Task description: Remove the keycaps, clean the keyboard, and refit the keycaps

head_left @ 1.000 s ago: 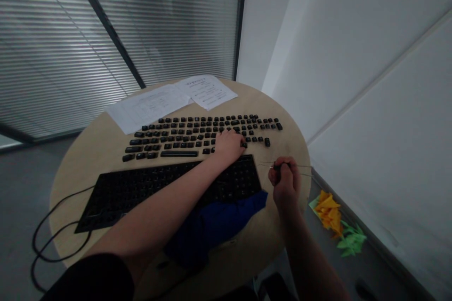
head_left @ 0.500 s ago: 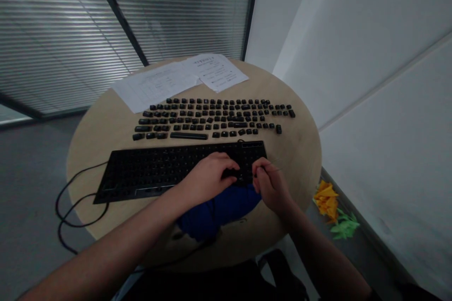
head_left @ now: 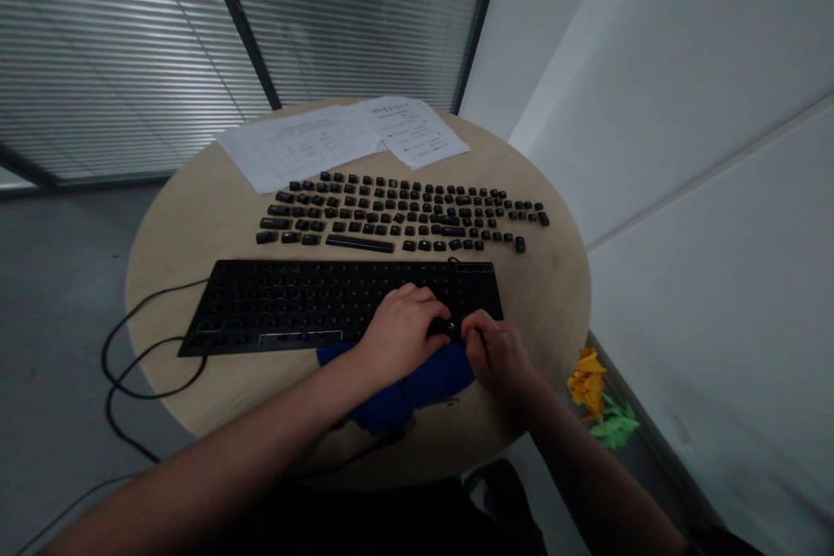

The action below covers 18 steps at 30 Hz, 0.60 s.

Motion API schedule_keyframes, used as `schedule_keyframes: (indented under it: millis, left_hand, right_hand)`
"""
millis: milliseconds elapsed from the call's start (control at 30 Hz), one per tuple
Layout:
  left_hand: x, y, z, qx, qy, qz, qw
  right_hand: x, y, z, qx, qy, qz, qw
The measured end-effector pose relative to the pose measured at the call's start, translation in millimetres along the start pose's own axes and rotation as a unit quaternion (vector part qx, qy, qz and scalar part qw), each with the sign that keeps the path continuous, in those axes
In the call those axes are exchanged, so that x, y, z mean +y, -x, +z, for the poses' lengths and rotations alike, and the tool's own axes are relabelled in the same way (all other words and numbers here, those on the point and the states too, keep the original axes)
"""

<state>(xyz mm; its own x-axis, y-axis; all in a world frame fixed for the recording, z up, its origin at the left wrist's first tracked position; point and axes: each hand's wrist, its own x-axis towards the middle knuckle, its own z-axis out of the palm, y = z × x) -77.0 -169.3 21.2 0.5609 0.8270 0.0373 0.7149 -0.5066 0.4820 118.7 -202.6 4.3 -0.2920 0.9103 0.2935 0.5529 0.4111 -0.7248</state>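
Keyboard [head_left: 287, 300] lies partly beneath the left grip [head_left: 405, 332].

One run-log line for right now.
left hand: at keyboard | right hand: curled, contents unclear, near keyboard's right end | keycaps: rows beyond keyboard | blue cloth: at keyboard's near edge

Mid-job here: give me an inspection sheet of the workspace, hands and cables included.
Surface: round, pale wood-look table.
Job's things: black keyboard, apparently stripped of keycaps; loose black keycaps in rows beyond it.
Clutter: printed sheets near the far edge; blue cloth by the keyboard's near side, partly hidden.
Hands: left hand over the keyboard's right half, thumb and fingers apart; right hand curled at its near right corner, any held item unclear.
Cables: black cable looping past the table's left edge.
Surroundings: slatted blinds behind, white wall on the right, orange paper-like item on the floor.
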Motion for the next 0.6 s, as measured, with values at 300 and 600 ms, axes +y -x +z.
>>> schedule_keyframes:
  millis: [300,600]
  left_hand:
    - [0.1,0.2,5.0,0.013,0.003,-0.011,1.000]
    - [8.0,-1.4,1.0,0.008,-0.009,-0.031,0.999]
  right_hand:
    - [7.7,2.6,11.4,0.039,0.065,-0.027,0.997]
    - [14.1,8.2,13.3,0.080,-0.042,0.059,0.994]
